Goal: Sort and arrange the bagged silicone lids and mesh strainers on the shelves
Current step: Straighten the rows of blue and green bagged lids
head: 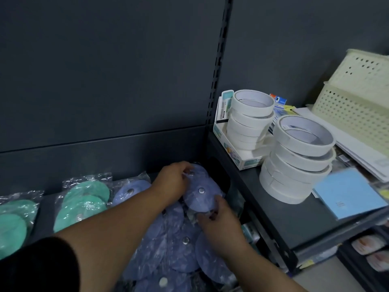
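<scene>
A bagged blue silicone lid [200, 197] with a metal stud stands tilted at the back right of the lower shelf. My left hand [172, 182] grips its upper edge near the top stud. My right hand [219, 224] pinches its lower edge. Beneath my arms lies a loose pile of several more blue bagged lids [179, 249]. Another blue bagged lid [131, 191] lies just left of my left wrist. Green bagged lids [84, 201] sit in bags further left, with more green ones [14, 224] at the far left edge.
A higher dark shelf [280, 211] on the right carries two stacks of white tape rolls [296, 157], a small card box [235, 152], a blue notebook [347, 194] and a cream perforated basket [357, 98]. A slotted upright [216, 66] divides the dark back panels.
</scene>
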{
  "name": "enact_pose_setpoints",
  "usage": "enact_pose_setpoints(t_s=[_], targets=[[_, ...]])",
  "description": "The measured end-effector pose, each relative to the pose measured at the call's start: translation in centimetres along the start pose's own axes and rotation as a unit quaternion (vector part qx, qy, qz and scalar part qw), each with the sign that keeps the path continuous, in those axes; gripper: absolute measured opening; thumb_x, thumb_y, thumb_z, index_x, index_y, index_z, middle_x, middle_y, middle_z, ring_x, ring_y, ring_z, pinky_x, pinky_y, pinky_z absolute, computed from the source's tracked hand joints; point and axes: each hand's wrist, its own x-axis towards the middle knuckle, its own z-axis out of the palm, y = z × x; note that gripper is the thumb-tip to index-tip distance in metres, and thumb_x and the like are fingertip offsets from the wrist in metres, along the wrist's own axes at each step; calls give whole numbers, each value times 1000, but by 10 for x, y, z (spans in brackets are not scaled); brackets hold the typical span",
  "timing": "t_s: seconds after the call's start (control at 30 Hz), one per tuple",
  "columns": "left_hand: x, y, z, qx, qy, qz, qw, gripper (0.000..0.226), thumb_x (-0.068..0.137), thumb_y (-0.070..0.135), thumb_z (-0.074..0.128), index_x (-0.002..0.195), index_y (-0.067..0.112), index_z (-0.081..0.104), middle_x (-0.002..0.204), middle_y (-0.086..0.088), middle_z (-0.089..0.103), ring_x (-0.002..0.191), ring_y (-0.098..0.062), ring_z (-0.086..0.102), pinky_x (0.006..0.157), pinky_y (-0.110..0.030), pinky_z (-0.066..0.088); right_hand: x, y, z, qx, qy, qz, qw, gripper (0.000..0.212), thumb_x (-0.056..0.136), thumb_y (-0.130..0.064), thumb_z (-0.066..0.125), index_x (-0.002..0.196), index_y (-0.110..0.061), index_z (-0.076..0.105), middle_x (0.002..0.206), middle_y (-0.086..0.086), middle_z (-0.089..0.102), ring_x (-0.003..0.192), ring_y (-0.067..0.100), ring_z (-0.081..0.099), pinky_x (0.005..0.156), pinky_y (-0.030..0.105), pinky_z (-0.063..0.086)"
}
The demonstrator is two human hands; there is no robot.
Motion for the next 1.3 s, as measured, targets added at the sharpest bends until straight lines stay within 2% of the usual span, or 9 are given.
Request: enact_pose_setpoints(t_s=[0.13,0.23,0.4,0.5,0.7,0.9,1.07,1.2,1.3], targets=[[-21,-6,-15,18,45,19,999,32,90,11,57,121,15,60,117,-4,58,106,-15,55,79,-9,32,-4,-5,-8,-52,-26,-43,997,55,91,-19,62,139,-21,37,127,-4,58,106,5,56,78,0,41],[-56,-17,-39,95,77,6,993,42,86,33,62,125,21,56,130,0,51,120,-13,47,90,-9,26,-17,-3,-19,-127,-52,-58,989,78,86,-30,68,148,-25,21,139,-10,45,124,10,47,90,11,37],[-119,-24,-42,210,-88,-139,964,135,29,101,35,147,39,12,158,6,0,145,-20,3,118,-38,14,-48,13,-30,-329,-109,-55,936,120,62,-62,76,150,-29,1,152,-12,20,139,12,24,109,21,25],[-129,-22,-34,184,-89,-135,969,119,52,79,65,147,39,6,157,7,-9,144,-23,-5,118,-38,14,-56,22,-25,-347,-92,-74,930,117,54,-68,67,149,-29,12,148,-11,24,137,16,27,109,25,28],[-145,-19,-34,110,11,-77,991,87,72,43,72,145,34,24,155,12,7,142,-11,12,112,-25,24,-70,10,-31,-305,-19,-175,936,7,84,-24,54,90,-25,58,80,-2,62,67,4,50,63,20,42],[-163,-22,-34,169,-6,-72,983,88,61,67,52,142,38,33,155,8,12,142,-14,14,112,-22,17,-90,9,-38,-242,132,-355,893,32,81,-9,56,107,-20,72,92,-10,72,84,-14,51,76,-9,31],[-164,-12,-29,223,3,-76,972,102,46,83,19,139,43,33,155,9,16,142,-14,16,117,-34,12,-68,18,-28,-251,144,-427,857,35,89,-19,43,115,-28,64,124,-1,63,119,18,52,100,36,43],[-160,8,-25,82,91,-28,992,77,72,77,24,125,31,54,135,13,45,123,-4,42,98,-10,24,-52,33,-21,-229,150,-405,872,34,91,-20,42,116,-33,61,131,-1,57,126,23,44,99,40,45],[-155,31,-19,-123,40,-115,985,59,79,69,46,124,32,50,116,11,59,99,1,56,79,-10,40,-64,37,-18,-177,113,-434,876,30,102,-33,35,120,-34,59,138,-3,50,130,21,43,106,28,37]])
